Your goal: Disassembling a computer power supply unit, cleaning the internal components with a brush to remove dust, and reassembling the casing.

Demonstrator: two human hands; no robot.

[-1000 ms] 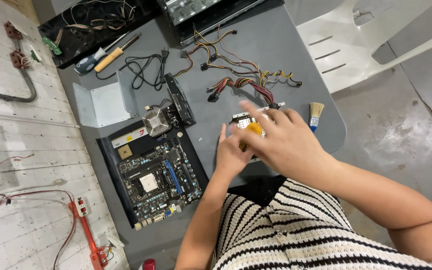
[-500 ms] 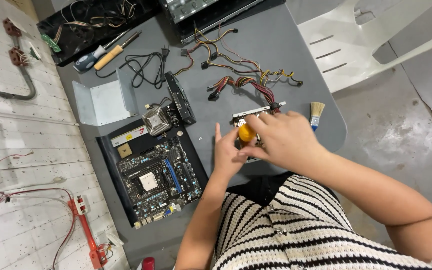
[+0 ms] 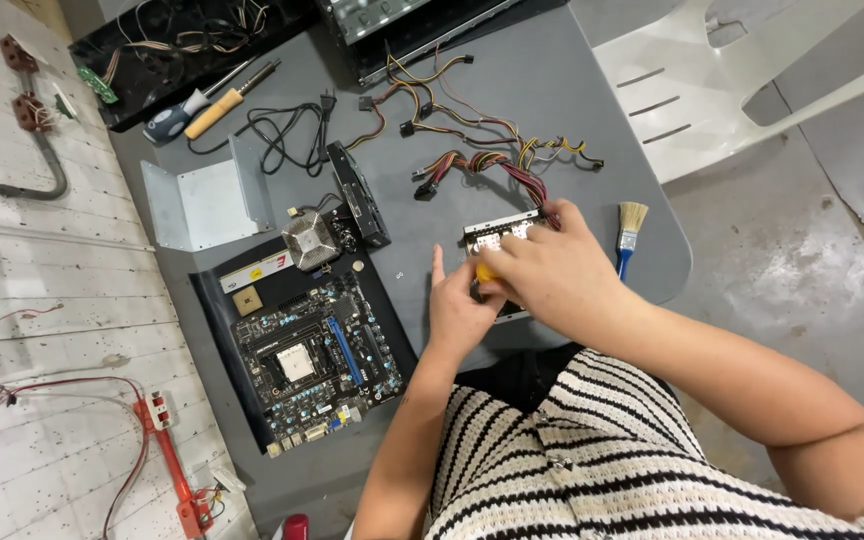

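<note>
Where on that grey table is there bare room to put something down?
Bare grey shows between the motherboard and the hands, around a tiny screw, and on the table right of the wire bundle, above the brush. The upper left, with the screwdrivers, black cable and metal plate, is crowded.

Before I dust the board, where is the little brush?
In the head view the brush lies on the grey table near its right edge, just right of the right hand and below the bundle of coloured wires.
</note>
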